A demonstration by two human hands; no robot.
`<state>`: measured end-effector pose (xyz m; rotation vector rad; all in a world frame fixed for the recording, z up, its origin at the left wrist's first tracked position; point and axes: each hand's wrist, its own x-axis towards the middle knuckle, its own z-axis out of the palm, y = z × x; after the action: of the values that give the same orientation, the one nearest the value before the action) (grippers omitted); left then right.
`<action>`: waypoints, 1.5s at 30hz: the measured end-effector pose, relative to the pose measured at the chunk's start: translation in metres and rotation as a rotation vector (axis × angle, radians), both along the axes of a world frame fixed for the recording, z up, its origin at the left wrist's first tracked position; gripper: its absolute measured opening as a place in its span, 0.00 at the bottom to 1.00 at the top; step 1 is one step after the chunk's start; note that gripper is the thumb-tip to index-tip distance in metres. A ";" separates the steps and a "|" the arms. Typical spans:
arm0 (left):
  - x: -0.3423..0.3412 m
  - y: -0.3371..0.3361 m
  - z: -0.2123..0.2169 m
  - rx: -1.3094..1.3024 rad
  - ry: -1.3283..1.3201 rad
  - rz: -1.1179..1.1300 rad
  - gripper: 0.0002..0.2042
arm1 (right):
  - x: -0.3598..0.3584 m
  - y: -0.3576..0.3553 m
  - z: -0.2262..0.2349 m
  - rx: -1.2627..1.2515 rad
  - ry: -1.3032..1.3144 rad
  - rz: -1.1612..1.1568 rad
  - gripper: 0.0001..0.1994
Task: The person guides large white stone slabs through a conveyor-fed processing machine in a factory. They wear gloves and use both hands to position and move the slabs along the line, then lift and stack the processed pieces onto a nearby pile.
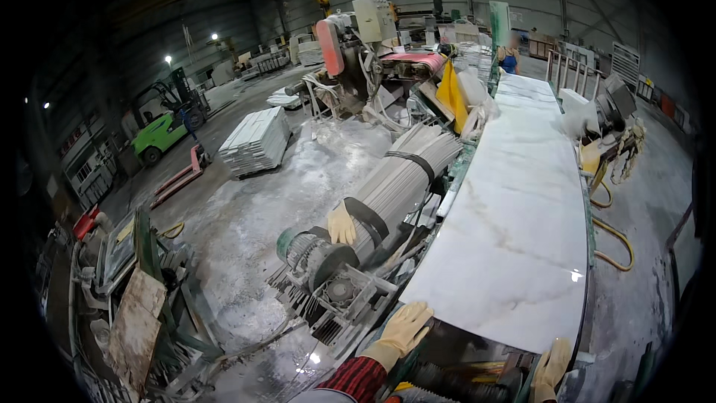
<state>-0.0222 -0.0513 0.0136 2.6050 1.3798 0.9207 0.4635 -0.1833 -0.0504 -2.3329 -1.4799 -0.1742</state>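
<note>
A long white stone slab point(514, 194) with faint brown veins lies on a machine bed, stretching away from me. My left hand point(405, 334), in a cream rubber glove under a red-and-black sleeve, is at the slab's near left corner, its fingers stretched out. At the near right corner is my right hand point(550, 370), gloved alike, with its fingers extended upward beside the edge. Whether it presses on the slab cannot be made out. Below the near edge, dark machine parts point(447, 382) show between my hands.
Left of the slab are a dusty motor point(321, 257) and a strapped bundle of long strips point(406, 168) with a loose glove point(341, 224) on it. Scrap point(138, 321) stands at left. Farther off are stacked slabs point(256, 142), a green forklift point(160, 134) and a person point(509, 58).
</note>
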 end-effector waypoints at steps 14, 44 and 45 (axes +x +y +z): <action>-0.006 -0.005 -0.002 -0.019 0.012 -0.010 0.26 | -0.007 -0.002 -0.001 0.132 0.028 0.056 0.24; -0.008 -0.015 -0.005 -0.002 0.026 -0.011 0.26 | -0.008 -0.008 -0.014 0.240 0.257 0.035 0.25; -0.009 -0.016 -0.005 0.004 0.025 -0.005 0.25 | -0.008 -0.011 -0.005 0.160 0.145 0.059 0.25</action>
<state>-0.0313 -0.0676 0.0081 2.6306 1.3781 0.8940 0.4554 -0.1942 -0.0556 -2.1260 -1.4085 -0.1014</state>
